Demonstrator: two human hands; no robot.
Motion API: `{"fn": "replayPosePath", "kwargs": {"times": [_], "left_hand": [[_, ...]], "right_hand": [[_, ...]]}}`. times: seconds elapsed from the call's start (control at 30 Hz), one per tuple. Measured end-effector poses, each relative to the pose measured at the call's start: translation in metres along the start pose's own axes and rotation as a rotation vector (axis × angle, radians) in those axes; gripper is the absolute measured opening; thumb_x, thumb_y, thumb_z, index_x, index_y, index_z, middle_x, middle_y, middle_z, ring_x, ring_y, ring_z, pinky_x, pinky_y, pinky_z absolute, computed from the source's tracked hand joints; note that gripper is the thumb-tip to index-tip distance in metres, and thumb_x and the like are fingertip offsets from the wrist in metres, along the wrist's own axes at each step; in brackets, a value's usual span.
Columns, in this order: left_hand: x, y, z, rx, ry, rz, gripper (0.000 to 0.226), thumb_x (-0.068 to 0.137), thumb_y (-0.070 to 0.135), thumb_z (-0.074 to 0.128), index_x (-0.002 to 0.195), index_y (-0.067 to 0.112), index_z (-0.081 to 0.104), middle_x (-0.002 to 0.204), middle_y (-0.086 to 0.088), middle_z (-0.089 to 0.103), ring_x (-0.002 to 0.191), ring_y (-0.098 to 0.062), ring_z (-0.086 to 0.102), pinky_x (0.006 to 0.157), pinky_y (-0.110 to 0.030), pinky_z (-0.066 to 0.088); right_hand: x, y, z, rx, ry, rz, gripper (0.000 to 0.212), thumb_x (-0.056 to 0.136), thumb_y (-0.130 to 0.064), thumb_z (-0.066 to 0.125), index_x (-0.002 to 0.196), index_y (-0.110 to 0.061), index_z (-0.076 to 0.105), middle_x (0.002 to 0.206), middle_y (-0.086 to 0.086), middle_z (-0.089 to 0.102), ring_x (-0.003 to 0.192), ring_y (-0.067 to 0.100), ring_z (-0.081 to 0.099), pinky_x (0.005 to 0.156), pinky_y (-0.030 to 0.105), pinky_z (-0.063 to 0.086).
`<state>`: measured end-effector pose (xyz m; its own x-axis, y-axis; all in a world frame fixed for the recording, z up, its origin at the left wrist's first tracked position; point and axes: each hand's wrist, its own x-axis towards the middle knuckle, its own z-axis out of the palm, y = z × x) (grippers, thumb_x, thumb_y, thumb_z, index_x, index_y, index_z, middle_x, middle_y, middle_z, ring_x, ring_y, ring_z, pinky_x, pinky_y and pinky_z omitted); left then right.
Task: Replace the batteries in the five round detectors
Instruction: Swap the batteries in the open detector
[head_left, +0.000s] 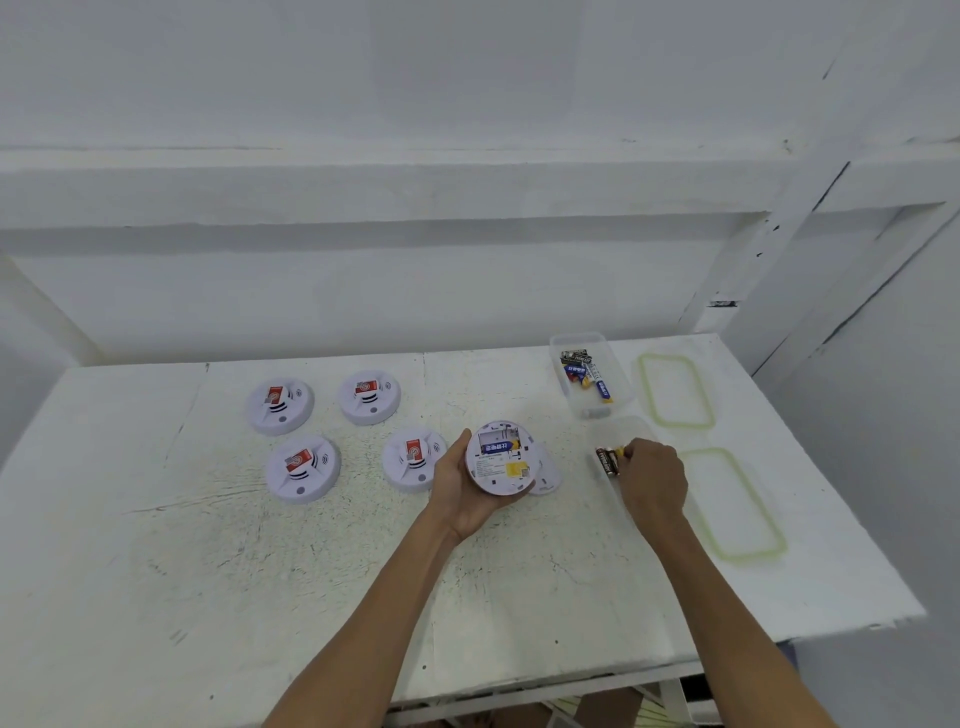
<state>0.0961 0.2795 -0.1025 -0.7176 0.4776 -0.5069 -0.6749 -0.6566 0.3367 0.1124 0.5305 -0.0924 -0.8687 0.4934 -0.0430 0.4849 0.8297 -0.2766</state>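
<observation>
My left hand (457, 486) holds a round white detector (500, 458) turned back side up, its battery bay uncovered with one blue battery (500, 447) inside. The detector's loose cover (546, 474) lies on the table just right of it. My right hand (652, 475) pinches black-and-gold batteries (607, 460) over a clear near box (613, 431). Several other white detectors with red stickers lie face up to the left, the nearest (413, 458) beside my left hand.
A clear far box (589, 375) with several blue and black batteries stands at the back right. Two clear lids with green seals (675, 391), (735, 503) lie near the table's right edge. The white table (260, 571) ends close in front of me.
</observation>
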Motion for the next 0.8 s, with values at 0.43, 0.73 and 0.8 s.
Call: {"fn": "replayPosePath", "kwargs": {"times": [0.43,0.73,0.8], "left_hand": [[0.000,0.000,0.003,-0.029,-0.048,-0.007,0.061,0.105,0.050,0.038,0.124,0.005,0.074,0.130,-0.022,0.070,0.124,-0.043,0.057,0.092,-0.061,0.055],[-0.001,-0.004,0.011,0.053,0.007,0.030,0.059,0.108,0.050,0.032,0.137,0.008,0.061,0.125,-0.021,0.072,0.120,-0.041,0.060,0.103,-0.058,0.046],[-0.003,-0.005,0.013,0.077,0.016,0.051,0.058,0.109,0.049,0.030,0.134,0.009,0.063,0.121,-0.020,0.074,0.114,-0.038,0.063,0.098,-0.055,0.048]], "right_hand": [[-0.017,-0.026,-0.017,0.296,0.181,-0.161,0.012,0.092,-0.012,0.060,0.097,-0.011,0.071,0.092,0.007,0.069,0.076,0.025,0.064,0.062,0.031,0.046],[-0.054,-0.085,-0.030,0.549,-0.034,-0.341,0.006,0.088,-0.023,0.070,0.087,-0.017,0.069,0.089,-0.003,0.070,0.085,0.010,0.065,0.070,0.025,0.053],[-0.059,-0.092,-0.026,0.565,-0.059,-0.339,0.010,0.091,-0.019,0.066,0.092,-0.011,0.073,0.092,0.004,0.073,0.085,0.014,0.066,0.073,0.024,0.055]]}}
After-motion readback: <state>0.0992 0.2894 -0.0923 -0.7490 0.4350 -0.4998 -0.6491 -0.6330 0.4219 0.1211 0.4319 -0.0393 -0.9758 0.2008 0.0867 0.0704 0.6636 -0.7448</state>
